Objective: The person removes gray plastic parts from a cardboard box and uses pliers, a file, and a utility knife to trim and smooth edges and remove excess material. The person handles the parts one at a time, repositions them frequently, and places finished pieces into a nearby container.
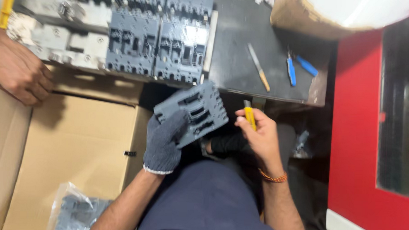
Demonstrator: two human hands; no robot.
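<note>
Gloved left hand (163, 143) clamps grey moulded plastic cover (193, 111); bare right hand (258, 132) wrapped round yellow-handled tool (249, 116) — tip blurred, probably blade. We judge risk — one-handed hold lets cover twist, tool slips toward glove.

Single head-worn view, looking steeply down over the seated person's lap, close to both hands at frame centre, dark worktable (242, 62) edge across the top, open cardboard box (72, 146) lower left, red cabinet (355, 134) filling the right margin
</note>
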